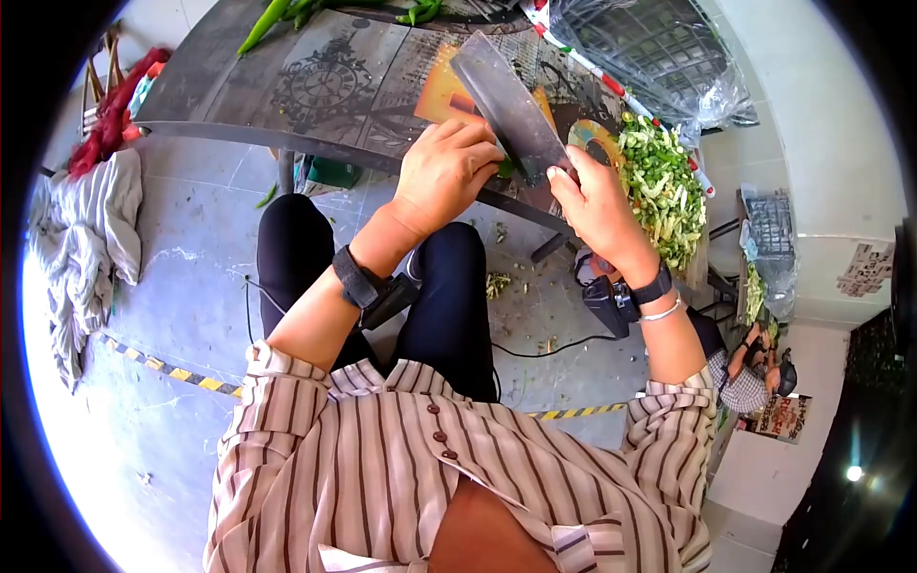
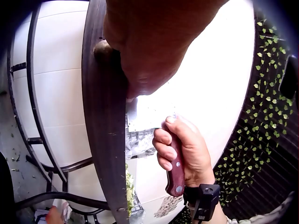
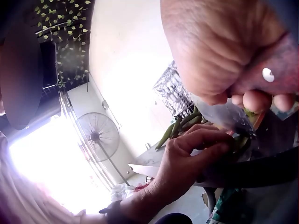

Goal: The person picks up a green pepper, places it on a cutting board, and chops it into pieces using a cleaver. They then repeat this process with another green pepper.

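My right hand (image 1: 602,205) grips a cleaver (image 1: 506,100) whose broad blade stands on edge at the table's near side. The cleaver's red-brown riveted handle (image 2: 176,170) shows within the curled fingers in the left wrist view. Close beside the blade, my left hand (image 1: 444,172) has its fingers bent over a green pepper (image 3: 240,143). Thumb and fingers pinch the pepper in the right wrist view, and the hand hides most of it. Just right of the cleaver lies a heap of chopped green peppers (image 1: 659,186).
Whole green peppers (image 1: 267,24) lie on the far left of the patterned dark table (image 1: 229,91). Behind the heap is a plastic-covered rack (image 1: 640,48). Pepper scraps (image 1: 497,284) litter the floor, and another person (image 1: 755,377) sits at the right.
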### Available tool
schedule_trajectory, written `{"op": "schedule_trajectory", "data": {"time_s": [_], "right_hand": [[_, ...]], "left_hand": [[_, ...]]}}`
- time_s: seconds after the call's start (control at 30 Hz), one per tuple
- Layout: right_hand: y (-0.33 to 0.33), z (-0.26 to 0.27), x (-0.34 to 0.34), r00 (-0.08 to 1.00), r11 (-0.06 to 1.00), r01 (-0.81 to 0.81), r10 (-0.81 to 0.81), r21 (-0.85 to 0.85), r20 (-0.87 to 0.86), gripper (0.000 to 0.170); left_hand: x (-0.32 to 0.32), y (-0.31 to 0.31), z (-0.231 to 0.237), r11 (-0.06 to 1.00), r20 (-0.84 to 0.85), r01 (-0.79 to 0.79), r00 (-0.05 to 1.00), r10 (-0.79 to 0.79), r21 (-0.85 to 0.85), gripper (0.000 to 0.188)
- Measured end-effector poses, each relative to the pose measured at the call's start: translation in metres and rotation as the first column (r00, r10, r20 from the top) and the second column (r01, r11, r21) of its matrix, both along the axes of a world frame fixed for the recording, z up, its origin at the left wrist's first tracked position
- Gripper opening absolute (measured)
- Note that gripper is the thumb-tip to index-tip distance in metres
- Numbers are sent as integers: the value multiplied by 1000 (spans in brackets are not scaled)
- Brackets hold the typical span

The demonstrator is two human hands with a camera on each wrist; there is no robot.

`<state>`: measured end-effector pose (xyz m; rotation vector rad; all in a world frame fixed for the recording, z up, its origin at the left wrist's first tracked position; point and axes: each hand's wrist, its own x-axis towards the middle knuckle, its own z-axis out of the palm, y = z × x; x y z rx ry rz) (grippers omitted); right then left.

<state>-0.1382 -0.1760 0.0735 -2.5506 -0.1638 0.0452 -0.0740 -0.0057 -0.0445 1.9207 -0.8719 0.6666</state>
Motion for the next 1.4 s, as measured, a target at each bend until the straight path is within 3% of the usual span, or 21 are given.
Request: {"op": "schedule_trajectory", "data": {"time_s": [0.5, 0.6, 0.67, 0.73, 0.8, 0.87, 0.93, 1.0, 1.13, 1.4], "right_hand": [[-10, 6, 18, 993, 994, -52, 41, -100, -109, 22], [-13, 3, 14, 991, 999, -42, 39, -17, -127, 22], [-13, -1, 7, 959, 975, 160, -117, 152, -258, 21], [-18, -16, -3, 959, 962, 181, -126, 206, -252, 19], [-15, -25, -16, 925, 753, 377, -274, 539, -263, 16], [-7, -32, -31, 884, 447, 455, -332, 770, -330, 14], [-11, -48, -44, 864, 264, 456, -359, 850, -352, 15], [-9, -58, -55, 863, 162, 426, -369, 890, -346, 17], [-8, -70, -69, 865, 96, 392, -378, 915, -331, 18], [-4, -70, -77, 836, 126, 426, -434, 896, -337, 15]], "left_hand": [[0, 2, 1, 1000, -20, 6, 1000, -6, 9, 11], [0, 2, 2, 1000, -27, 13, 1000, -13, 8, 12], [1, 1, 1, 1000, -14, 10, 1000, -10, 0, 12], [1, 1, 1, 1000, -8, 7, 1000, -7, 15, 13], [-1, 3, 4, 999, -13, 14, 1000, -14, 29, 13], [-1, 3, 3, 1000, -52, 20, 998, -19, 22, 13], [-2, 3, 6, 998, -34, 55, 998, -55, 1, 14], [-2, 2, 7, 999, -38, 26, 999, -26, 19, 14], [-1, 0, 6, 998, -36, 28, 999, -26, 51, 13], [0, 1, 9, 997, -16, 42, 999, -41, 62, 12]]}}
